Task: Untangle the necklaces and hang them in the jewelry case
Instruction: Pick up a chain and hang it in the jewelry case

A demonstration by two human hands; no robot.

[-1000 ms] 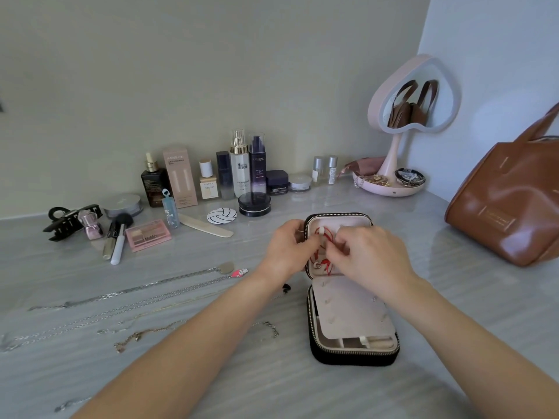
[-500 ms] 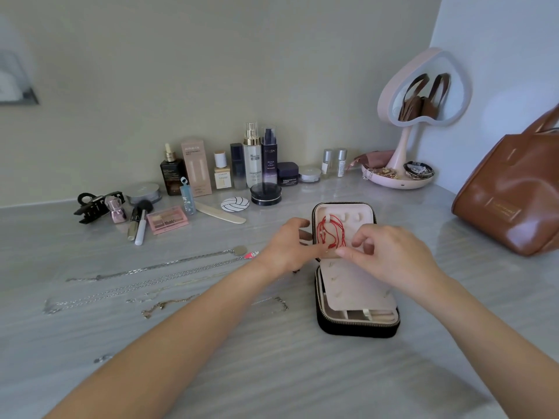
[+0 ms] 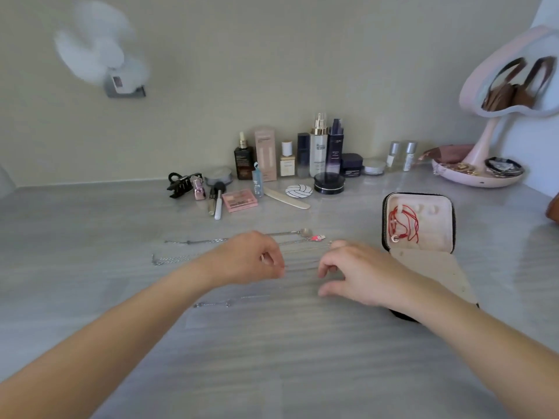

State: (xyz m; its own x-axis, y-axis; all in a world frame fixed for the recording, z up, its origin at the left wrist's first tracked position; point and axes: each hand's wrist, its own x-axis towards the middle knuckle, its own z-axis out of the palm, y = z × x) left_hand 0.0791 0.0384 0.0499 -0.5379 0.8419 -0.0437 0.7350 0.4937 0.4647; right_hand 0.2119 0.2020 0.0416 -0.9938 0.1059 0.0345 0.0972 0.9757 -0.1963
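Head view: the jewelry case lies open at the right of the table, its lid lining facing the camera, a red cord necklace hanging inside it. Left of the case, silver chains lie stretched out in rows, with a short chain nearer. The left hand pinches a thin chain that runs toward the right hand. That hand's fingers are curved with the thumb apart, and whether it grips the chain is unclear. Bottles, a hair clip and a heart-shaped mirror stand along the far wall.
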